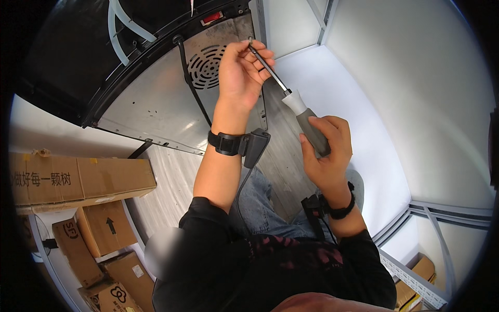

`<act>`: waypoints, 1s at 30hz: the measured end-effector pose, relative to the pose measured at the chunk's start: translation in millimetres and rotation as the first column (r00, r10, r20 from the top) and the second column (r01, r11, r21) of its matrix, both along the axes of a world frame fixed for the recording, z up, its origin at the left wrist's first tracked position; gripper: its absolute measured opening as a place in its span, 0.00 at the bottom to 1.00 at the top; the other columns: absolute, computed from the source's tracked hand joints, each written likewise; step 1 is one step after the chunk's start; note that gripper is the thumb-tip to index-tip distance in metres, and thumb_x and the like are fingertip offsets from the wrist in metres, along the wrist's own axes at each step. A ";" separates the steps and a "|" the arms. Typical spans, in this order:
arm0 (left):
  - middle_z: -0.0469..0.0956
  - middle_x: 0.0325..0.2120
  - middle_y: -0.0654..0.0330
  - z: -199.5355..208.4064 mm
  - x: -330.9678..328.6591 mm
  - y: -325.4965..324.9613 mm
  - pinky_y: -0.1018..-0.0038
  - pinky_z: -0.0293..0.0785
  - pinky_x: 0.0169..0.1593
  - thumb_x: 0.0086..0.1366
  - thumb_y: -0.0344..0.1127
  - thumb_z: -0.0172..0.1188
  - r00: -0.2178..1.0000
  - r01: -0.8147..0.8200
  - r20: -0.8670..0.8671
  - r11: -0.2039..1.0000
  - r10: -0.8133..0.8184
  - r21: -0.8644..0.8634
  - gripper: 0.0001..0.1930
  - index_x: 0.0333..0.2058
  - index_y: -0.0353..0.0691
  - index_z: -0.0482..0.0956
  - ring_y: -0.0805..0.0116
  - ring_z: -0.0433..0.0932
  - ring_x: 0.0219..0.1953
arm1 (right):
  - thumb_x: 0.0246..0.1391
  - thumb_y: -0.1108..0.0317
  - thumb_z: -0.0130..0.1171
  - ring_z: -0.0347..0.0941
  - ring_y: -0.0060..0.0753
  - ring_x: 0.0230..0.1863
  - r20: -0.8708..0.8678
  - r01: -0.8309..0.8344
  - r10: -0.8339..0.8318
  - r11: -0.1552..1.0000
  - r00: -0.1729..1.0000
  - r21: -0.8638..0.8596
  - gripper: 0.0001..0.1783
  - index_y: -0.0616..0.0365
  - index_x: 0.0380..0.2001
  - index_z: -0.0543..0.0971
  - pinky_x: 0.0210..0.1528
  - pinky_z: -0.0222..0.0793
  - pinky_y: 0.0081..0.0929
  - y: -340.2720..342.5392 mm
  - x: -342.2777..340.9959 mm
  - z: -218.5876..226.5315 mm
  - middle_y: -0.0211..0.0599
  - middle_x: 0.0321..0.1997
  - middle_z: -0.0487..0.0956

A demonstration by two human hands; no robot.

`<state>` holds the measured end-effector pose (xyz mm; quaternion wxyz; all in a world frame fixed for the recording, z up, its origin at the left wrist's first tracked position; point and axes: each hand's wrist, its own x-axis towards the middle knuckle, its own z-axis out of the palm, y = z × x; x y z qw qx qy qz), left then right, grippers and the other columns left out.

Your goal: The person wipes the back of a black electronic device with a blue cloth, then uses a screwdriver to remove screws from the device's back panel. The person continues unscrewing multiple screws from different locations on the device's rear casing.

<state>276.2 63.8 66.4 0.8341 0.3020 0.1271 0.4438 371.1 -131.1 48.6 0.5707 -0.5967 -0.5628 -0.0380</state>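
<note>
My right hand (330, 148) is closed around the grey handle of a screwdriver (311, 127), whose shaft slants up and left. At the shaft's tip, the thumb and forefinger of my left hand (243, 73) pinch a small metal piece that looks like a screw (251, 39). The other fingers of that hand are curled beside the shaft. Behind my left hand stands a metal panel (150, 112) with a round slotted vent (205, 67). It belongs to a black-topped machine (62, 57).
A black cable (184, 73) hangs down the panel below a red switch (212, 18). Pale tubes (120, 31) lie on the machine's top. Several cardboard boxes (106, 226) are stacked at the lower left. A white wall (410, 93) and a metal frame rail (442, 216) bound the right side.
</note>
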 end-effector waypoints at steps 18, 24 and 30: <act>0.74 0.21 0.59 -58.5 54.8 -24.3 0.72 0.73 0.29 0.60 0.35 0.47 0.958 0.187 -0.218 0.982 -0.188 -0.023 0.09 0.23 0.40 0.70 0.67 0.74 0.24 | 0.44 0.78 0.63 0.69 0.22 0.34 -0.630 0.069 -0.163 0.983 0.759 -0.170 0.18 0.60 0.42 0.77 0.36 0.65 0.17 -87.5 71.4 -54.2 0.32 0.37 0.77; 0.71 0.16 0.62 -136.7 124.9 -45.1 0.77 0.65 0.26 0.56 0.35 0.49 0.709 0.428 -0.634 0.903 -0.307 0.041 0.10 0.19 0.39 0.72 0.72 0.69 0.20 | 0.48 0.78 0.59 0.60 0.14 0.19 -0.774 0.294 -0.285 0.947 0.566 -0.134 0.16 0.61 0.43 0.75 0.19 0.54 0.12 -104.4 102.4 -62.7 0.30 0.30 0.76; 0.73 0.18 0.64 -269.6 195.8 -74.9 0.80 0.67 0.29 0.56 0.37 0.58 0.444 0.612 -0.870 0.782 -0.214 0.119 0.11 0.31 0.36 0.83 0.74 0.71 0.23 | 0.49 0.75 0.60 0.60 0.13 0.16 -0.806 0.450 -0.391 0.875 0.443 -0.178 0.14 0.60 0.42 0.76 0.16 0.53 0.10 -112.8 124.1 -101.2 0.26 0.25 0.74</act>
